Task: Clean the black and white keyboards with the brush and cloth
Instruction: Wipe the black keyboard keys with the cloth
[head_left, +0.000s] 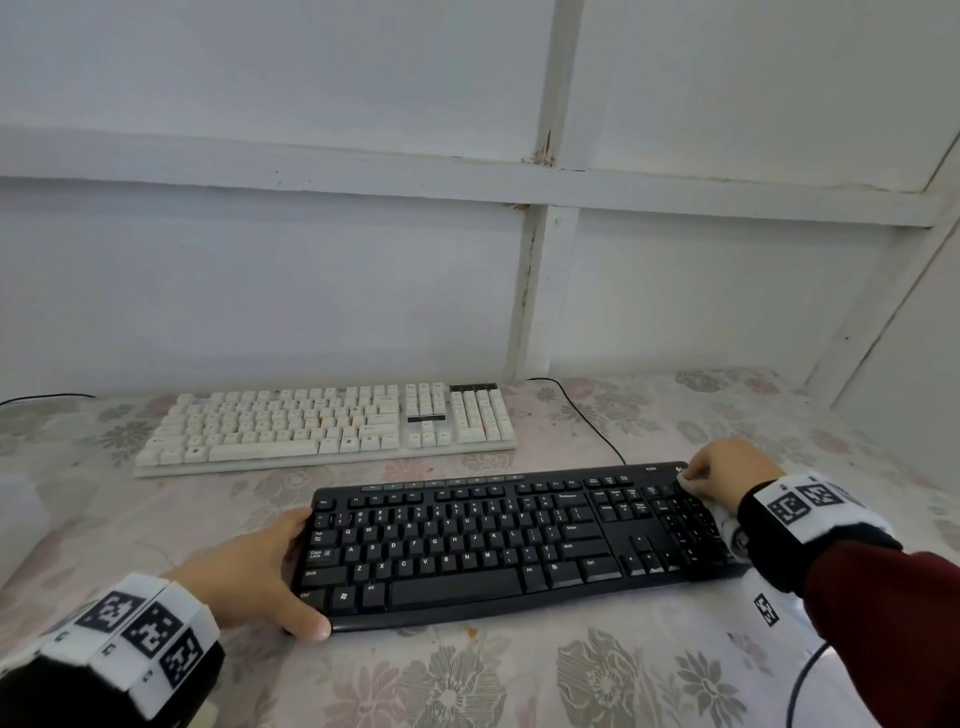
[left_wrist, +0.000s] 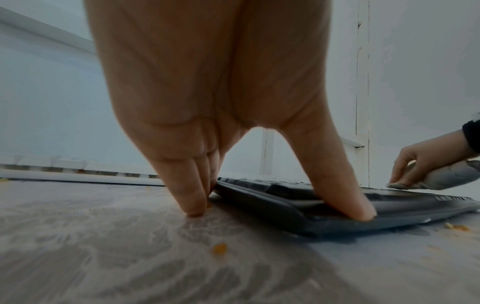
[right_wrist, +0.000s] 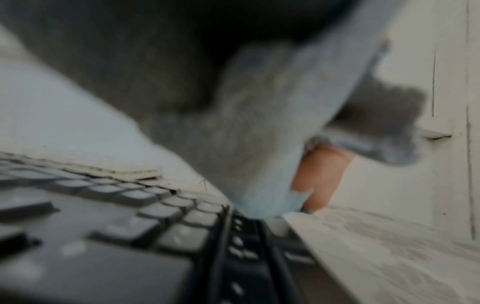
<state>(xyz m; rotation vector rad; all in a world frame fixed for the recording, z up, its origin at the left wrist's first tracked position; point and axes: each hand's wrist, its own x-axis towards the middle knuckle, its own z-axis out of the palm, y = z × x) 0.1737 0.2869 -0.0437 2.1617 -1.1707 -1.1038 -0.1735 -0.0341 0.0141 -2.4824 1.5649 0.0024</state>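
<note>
Black keyboard (head_left: 498, 540): lies flat on the desk (head_left: 519, 675), nearest the person, long side toward them; its placement up front suits it being the one under work.

Left hand (head_left: 254, 577): set at the keyboard's left end; thumb on the front left corner, fingers (left_wrist: 189, 197) straight down beside the left edge with tips on the desk; not curled round anything; judged to be bracing the keyboard so it does not slide under the wiping.

Right hand (head_left: 727, 475): at the far right corner of the black keyboard; fingers bent and pinching a pale grey cloth (left_wrist: 441, 176), pressing it onto the number-pad area; the loose remainder of the cloth trails back under the wrist; the bunched hold probably gives a firm small pad for working among keys.

White keyboard (head_left: 332, 421): lies behind the black one, apart from it, near the wall (head_left: 311, 260); small orange specks show among its keys; judged still awaiting its turn.

Crumbs (left_wrist: 219, 248): orange bits scattered on the desk round the black keyboard's front and left edges.

Cable (head_left: 587, 415): dark; runs from the wall side across the desk toward the back of the black keyboard.

Brush: not seen in any view.

Desk covering: pale floral pattern.
</note>
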